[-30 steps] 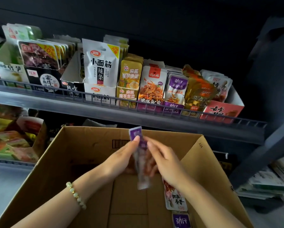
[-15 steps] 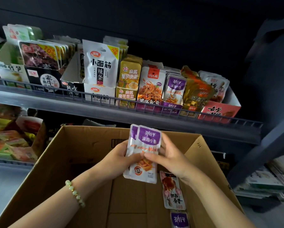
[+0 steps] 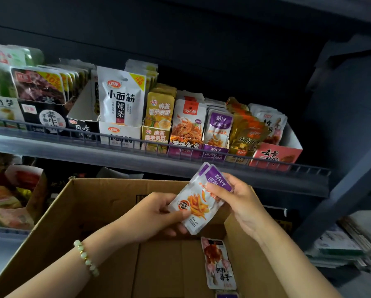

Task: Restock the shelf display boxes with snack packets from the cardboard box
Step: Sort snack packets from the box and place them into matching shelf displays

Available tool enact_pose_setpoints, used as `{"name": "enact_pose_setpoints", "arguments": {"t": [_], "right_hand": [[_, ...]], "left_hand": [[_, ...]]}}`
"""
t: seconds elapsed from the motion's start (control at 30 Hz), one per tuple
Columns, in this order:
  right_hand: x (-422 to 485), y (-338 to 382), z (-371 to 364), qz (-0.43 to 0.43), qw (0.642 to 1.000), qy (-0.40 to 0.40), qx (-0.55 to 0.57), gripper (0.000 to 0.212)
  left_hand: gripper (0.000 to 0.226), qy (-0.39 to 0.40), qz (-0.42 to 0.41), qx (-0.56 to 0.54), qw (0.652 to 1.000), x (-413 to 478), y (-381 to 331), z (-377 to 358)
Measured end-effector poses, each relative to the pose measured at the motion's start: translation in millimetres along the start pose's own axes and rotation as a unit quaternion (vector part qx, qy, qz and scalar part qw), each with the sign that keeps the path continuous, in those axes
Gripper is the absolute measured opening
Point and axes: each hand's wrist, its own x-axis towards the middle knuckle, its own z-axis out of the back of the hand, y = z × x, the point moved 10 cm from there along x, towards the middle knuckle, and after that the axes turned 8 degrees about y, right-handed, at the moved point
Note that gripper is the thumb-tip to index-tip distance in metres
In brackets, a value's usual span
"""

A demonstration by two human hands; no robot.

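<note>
Both my hands hold a small stack of white snack packets with purple tops [image 3: 198,203] above the open cardboard box [image 3: 57,214]. My left hand [image 3: 156,214] grips the packets' lower left edge. My right hand [image 3: 234,198] pinches their purple upper end. The stack is tilted to the right. Above it on the shelf stands the matching purple display box [image 3: 214,151] with like packets [image 3: 219,127] upright in it. One pink-and-white packet [image 3: 217,263] lies on the box floor at the right, and a purple packet [image 3: 226,295] shows at the bottom edge.
The shelf [image 3: 158,162] has a low wire rail along its front and carries a row of display boxes: white [image 3: 120,134], yellow [image 3: 156,136], gold [image 3: 241,147], red [image 3: 274,155]. A lower shelf at left holds more snacks [image 3: 8,203]. Stacked papers [image 3: 339,248] lie at right.
The packets turned from edge-on to face me, then rose and tilted right toward the shelf. My view moved closer to the shelf.
</note>
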Motion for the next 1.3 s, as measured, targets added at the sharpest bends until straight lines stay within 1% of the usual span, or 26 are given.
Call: {"name": "enact_pose_setpoints", "arguments": {"t": [0.1,0.17,0.2,0.27,0.3,0.37,0.43,0.47,0.5,0.57,0.6,0.7,0.77,0.83,0.9,1.0,1.07,1.1,1.13,1.23,1.3], "right_hand": [[5.6,15.7,6.4,-0.027,0.996,0.078,0.03,0.053],[10.1,36.8,15.0,-0.013,0.993,0.115,0.011,0.053],[13.0,49.3,21.2,0.003,0.993,0.119,-0.004,0.056],[20.8,76.2,36.8,0.042,0.994,0.094,-0.048,0.056],[24.8,91.5,45.2,0.065,0.992,0.068,-0.085,0.054],[31.9,126.3,61.8,0.116,0.978,0.004,-0.173,0.051],[38.4,159.2,75.6,0.169,0.956,-0.042,-0.236,0.053],[42.3,172.2,80.1,0.19,0.944,-0.055,-0.263,0.055],[46.9,182.7,83.1,0.204,0.932,-0.066,-0.291,0.057],[60.4,192.8,85.4,0.213,0.916,-0.073,-0.332,0.059],[68.2,193.5,84.3,0.214,0.912,-0.068,-0.344,0.059],[93.1,183.3,77.2,0.198,0.895,-0.034,-0.398,0.058],[107.2,173.1,71.9,0.185,0.88,-0.01,-0.436,0.056],[116.5,167.2,70.3,0.187,0.87,-0.006,-0.455,0.053],[121.9,167.2,70.1,0.2,0.866,-0.015,-0.457,0.049],[128.7,166.4,68.9,0.206,0.873,-0.011,-0.442,0.042],[134.7,160.0,67.9,0.19,0.876,0.003,-0.444,0.041],[137.1,155.2,65.6,0.177,0.871,0.012,-0.458,0.042],[138.6,151.3,62.4,0.165,0.859,0.017,-0.484,0.045],[138.6,151.1,51.9,0.154,0.802,0.002,-0.577,0.053],[139.0,154.6,50.7,0.15,0.782,-0.019,-0.604,0.056]], "left_hand": [[0.014,0.039,-0.026,0.03,0.998,12.8,-26.2,2.1],[0.012,0.042,-0.032,0.042,0.998,25.9,-40.2,9.6],[0.012,0.035,-0.034,0.04,0.998,33.9,-46.6,14.9],[0.009,0.009,-0.045,0.047,0.998,50.5,-61.0,26.4],[0.009,-0.014,-0.056,0.073,0.996,57.9,-68.9,33.0],[0.022,-0.075,-0.077,0.161,0.981,71.9,-81.6,48.8],[0.041,-0.132,-0.07,0.253,0.956,82.3,-87.9,62.9],[0.049,-0.152,-0.06,0.317,0.934,87.2,-89.8,66.8],[0.056,-0.16,-0.047,0.391,0.905,92.5,-90.8,67.1],[0.064,-0.143,-0.029,0.506,0.85,104.5,-89.4,60.9],[0.065,-0.123,-0.02,0.535,0.835,111.1,-85.7,57.4],[0.067,-0.075,0.003,0.556,0.828,126.0,-73.3,51.1],[0.066,-0.07,-0.003,0.564,0.823,130.3,-71.4,50.7],[0.064,-0.067,-0.012,0.571,0.818,131.9,-71.5,50.4],[0.062,-0.067,-0.023,0.568,0.82,132.6,-72.8,50.9],[0.06,-0.072,-0.03,0.557,0.827,133.2,-73.4,52.9],[0.06,-0.074,-0.031,0.556,0.827,133.5,-73.4,52.9],[0.06,-0.075,-0.032,0.557,0.827,133.6,-73.5,52.7],[0.06,-0.076,-0.033,0.558,0.826,133.5,-73.5,52.7],[0.059,-0.078,-0.035,0.554,0.828,133.1,-73.2,53.3],[0.059,-0.08,-0.034,0.553,0.829,132.8,-73.3,53.3]]}}
